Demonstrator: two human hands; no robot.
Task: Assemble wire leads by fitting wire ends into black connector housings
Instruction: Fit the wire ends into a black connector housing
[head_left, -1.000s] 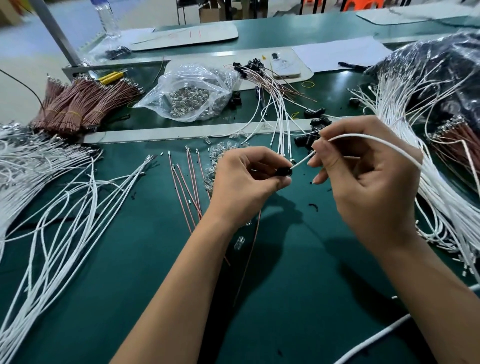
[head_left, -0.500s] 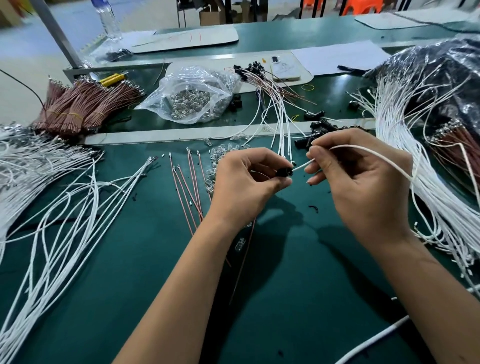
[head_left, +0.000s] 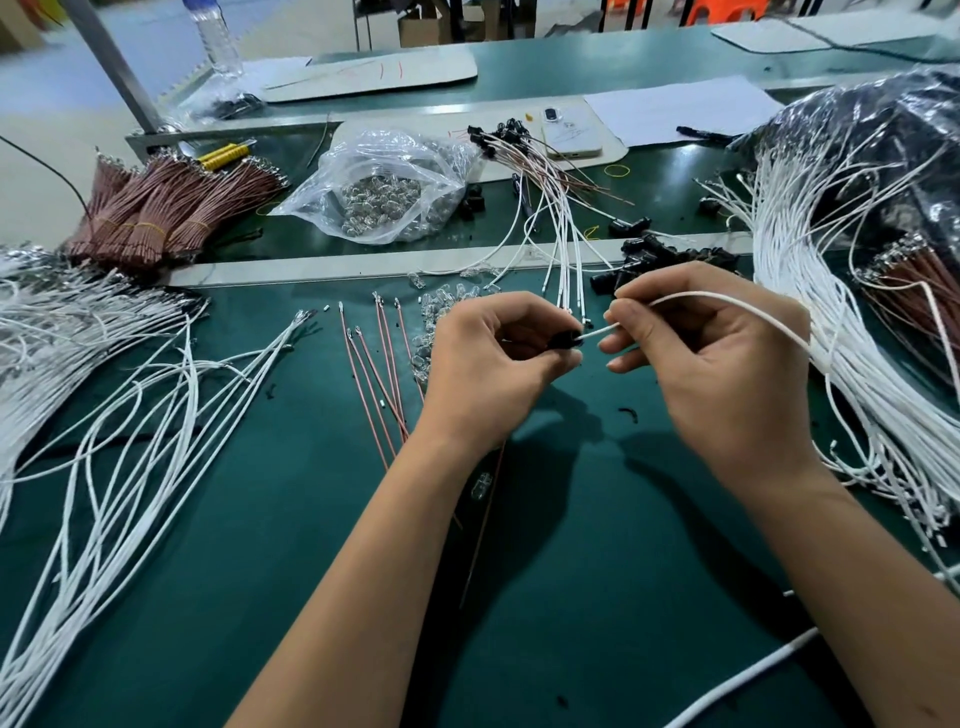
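Green work mat (head_left: 597, 597), items left to right. At your far left: loose white wires (head_left: 104, 415) fanned across the mat; behind them, past a metal rail, banded bundles of brown wires (head_left: 166, 213). Left of centre: a few pink leads (head_left: 374, 374) lying side by side; behind them, a clear bag of small clear parts (head_left: 384, 192). Centre: your left hand (head_left: 488, 374), fingers curled, pinching a black connector housing (head_left: 563, 340) between thumb and forefinger above the mat. Just beside it: your right hand (head_left: 717, 374), thumb and forefinger clamped on a white wire (head_left: 727, 304) whose end meets the housing's opening; how far it is seated cannot be told. Behind the hands: a loose heap of black housings (head_left: 660, 254) and a spread of finished leads (head_left: 550, 208). Far right: a large sheaf of white wires (head_left: 831, 291) spilling from a dark plastic bag (head_left: 893, 135), with the held wire running back toward it.
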